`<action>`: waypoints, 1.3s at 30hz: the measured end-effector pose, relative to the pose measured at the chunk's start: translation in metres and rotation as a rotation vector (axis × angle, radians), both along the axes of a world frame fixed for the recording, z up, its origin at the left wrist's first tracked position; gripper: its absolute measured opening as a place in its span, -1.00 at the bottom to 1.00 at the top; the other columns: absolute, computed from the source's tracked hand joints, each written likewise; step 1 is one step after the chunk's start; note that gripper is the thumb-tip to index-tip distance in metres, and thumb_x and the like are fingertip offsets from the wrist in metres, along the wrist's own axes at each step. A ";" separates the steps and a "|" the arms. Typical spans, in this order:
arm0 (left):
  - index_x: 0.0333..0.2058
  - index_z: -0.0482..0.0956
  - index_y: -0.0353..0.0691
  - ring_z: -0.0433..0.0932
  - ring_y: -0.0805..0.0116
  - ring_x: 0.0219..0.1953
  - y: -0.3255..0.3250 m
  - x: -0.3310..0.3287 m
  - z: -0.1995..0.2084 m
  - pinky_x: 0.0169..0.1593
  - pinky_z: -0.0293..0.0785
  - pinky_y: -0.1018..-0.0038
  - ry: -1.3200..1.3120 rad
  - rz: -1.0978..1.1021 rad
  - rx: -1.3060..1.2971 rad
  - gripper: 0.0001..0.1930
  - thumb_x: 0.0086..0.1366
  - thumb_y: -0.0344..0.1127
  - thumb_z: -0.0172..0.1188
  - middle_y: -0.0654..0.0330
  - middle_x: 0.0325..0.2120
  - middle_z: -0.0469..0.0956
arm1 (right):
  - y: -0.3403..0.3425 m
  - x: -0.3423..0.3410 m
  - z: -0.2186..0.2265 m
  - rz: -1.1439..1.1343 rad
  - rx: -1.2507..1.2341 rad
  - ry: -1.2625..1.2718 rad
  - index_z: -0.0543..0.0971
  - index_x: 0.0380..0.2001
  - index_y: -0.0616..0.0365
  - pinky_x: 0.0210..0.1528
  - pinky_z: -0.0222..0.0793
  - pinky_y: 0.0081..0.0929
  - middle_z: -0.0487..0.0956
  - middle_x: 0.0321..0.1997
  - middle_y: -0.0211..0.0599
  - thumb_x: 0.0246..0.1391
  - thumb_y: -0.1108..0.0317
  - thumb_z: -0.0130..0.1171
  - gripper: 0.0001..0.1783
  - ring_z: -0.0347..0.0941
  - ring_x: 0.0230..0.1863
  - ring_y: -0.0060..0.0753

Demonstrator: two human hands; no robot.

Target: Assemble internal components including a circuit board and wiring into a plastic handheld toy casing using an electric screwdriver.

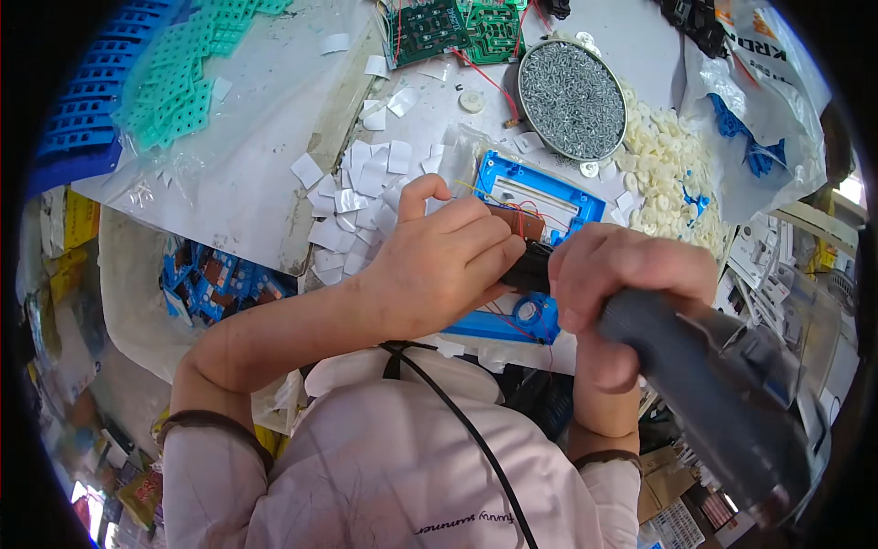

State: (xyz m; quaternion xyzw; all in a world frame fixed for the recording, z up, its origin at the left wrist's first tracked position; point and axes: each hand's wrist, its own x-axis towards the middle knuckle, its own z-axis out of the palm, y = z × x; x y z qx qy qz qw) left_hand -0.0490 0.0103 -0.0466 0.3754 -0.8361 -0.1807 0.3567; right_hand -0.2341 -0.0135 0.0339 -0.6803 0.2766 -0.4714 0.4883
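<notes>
My right hand [613,284] is wrapped round a dark grey power screwdriver [700,384]. Its thick body slants toward the lower right, and its black nose [530,271] points left over a blue plastic housing [585,199]. My left hand [439,256] is curled beside that nose, thumb and fingers pressed together and one finger bent up. What it pinches, if anything, is hidden. Within the housing lies a brown circuit board [518,221] with thin red and yellow wires. A small round part [526,311] sits in the housing's near end. The driver's tip is hidden by my hands.
Beyond the housing stands a round dish of small screws [572,101], with cream plastic pieces [668,174] heaped beside it. White square pads [366,188] lie to the left. Green circuit boards [430,32] are at the back. A bin of blue parts [215,284] stands left.
</notes>
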 end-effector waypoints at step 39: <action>0.14 0.36 -0.38 0.42 0.38 -0.25 -0.005 -0.008 0.018 -0.10 0.43 0.43 0.251 0.160 0.393 -0.49 0.22 -0.51 0.26 0.05 0.02 0.45 | -0.058 -0.091 -0.008 0.122 0.161 0.654 0.64 -0.04 0.22 -0.22 0.54 -0.54 0.63 -0.09 -0.24 -0.12 0.51 0.47 -0.52 0.58 -0.19 -0.42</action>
